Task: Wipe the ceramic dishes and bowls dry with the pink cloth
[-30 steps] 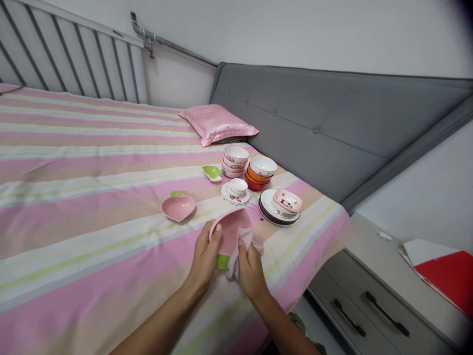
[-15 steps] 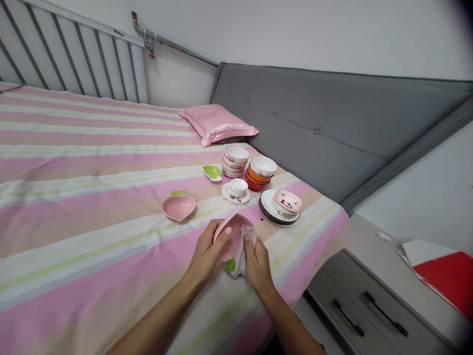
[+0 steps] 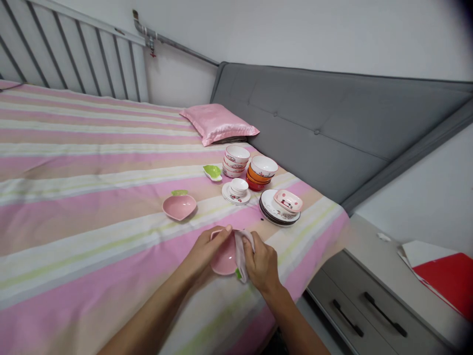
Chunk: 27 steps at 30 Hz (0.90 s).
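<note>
My left hand (image 3: 209, 246) grips a pink bowl (image 3: 224, 256) with a green leaf-shaped tab by its left rim, thumb over the edge. Pressed against the bowl's right side is a pale cloth (image 3: 242, 254), pinched in my right hand (image 3: 261, 260); the cloth partly covers the green tab. A similar pink bowl (image 3: 180, 207) with a green leaf tab lies on the striped bed beyond my left hand. Past it sits a green leaf-shaped dish (image 3: 212, 172).
Beyond my hands stand stacked white bowls (image 3: 236, 158), orange and red bowls (image 3: 257, 178), small white bowls on saucers (image 3: 236, 199), and plates (image 3: 271, 209) carrying a pink dish (image 3: 288, 200). A pillow (image 3: 219, 123), grey headboard (image 3: 295, 113) and drawer cabinet (image 3: 369, 296) surround them.
The held bowl has turned and tipped so its inside faces up more. My right hand has moved slightly right with the cloth, now at the bowl's right rim.
</note>
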{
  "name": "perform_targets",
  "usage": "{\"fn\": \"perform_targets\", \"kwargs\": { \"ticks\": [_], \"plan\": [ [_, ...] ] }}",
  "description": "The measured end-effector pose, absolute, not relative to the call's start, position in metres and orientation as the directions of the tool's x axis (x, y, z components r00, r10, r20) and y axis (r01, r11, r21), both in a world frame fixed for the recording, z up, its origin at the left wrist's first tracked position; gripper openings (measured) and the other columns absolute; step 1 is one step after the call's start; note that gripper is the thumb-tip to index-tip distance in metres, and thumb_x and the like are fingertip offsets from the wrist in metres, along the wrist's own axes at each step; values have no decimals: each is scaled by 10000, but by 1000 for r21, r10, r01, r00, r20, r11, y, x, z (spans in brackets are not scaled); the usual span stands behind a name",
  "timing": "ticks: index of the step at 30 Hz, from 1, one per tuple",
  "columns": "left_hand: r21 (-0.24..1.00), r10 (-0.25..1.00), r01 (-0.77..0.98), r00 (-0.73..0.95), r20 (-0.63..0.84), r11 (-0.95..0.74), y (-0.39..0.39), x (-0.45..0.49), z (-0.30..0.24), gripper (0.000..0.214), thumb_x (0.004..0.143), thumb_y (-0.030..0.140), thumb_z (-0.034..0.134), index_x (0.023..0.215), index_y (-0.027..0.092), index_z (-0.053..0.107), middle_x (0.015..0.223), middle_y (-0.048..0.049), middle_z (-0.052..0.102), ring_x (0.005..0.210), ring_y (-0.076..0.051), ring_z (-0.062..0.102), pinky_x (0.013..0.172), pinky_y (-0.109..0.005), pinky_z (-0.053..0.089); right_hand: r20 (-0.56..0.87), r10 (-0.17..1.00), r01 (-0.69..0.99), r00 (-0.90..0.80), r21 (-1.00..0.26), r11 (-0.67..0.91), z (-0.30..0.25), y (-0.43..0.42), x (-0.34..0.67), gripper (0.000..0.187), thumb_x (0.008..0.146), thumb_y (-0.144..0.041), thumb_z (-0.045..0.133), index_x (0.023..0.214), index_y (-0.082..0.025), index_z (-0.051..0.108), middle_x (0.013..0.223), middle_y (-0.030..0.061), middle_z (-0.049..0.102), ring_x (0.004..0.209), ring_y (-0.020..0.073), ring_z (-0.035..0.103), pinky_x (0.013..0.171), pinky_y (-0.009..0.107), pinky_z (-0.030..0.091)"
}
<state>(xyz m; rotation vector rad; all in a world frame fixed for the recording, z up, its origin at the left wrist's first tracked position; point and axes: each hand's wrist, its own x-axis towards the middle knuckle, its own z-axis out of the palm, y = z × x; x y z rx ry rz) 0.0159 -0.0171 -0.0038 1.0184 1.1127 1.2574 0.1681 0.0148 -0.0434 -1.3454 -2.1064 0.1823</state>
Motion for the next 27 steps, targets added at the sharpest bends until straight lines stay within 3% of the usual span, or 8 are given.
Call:
{"fn": "perform_targets", "kwargs": {
  "ticks": [10, 21, 27],
  "plan": [
    [993, 988, -109, -151, 31, -48, -16, 23, -15, 426, 813, 525, 484, 897, 156, 679, 807, -48, 651, 782, -201, 548, 747, -289, 409, 386, 899, 649, -206, -634, 421, -41, 13, 164, 313, 933, -390, 314, 883, -182, 543, 665, 35, 619, 586, 183, 584, 550, 247, 356],
    [983, 978, -176, -210, 12, -50, -15, 26, -14, 454, 789, 547, 511, 838, 129, 682, 761, -60, 656, 727, -191, 551, 745, -301, 425, 427, 886, 623, -180, -648, 438, -45, 12, 165, 322, 936, -400, 306, 843, -187, 529, 662, 33, 602, 592, 182, 567, 557, 256, 361],
    [908, 979, -420, -188, -76, -10, -18, 30, -8, 498, 769, 544, 550, 979, 111, 677, 859, -104, 705, 787, -228, 618, 722, -302, 454, 463, 868, 576, -179, -666, 474, -43, 11, 165, 272, 931, -356, 323, 942, -186, 534, 778, 51, 636, 709, 193, 598, 617, 262, 404]
  ]
}}
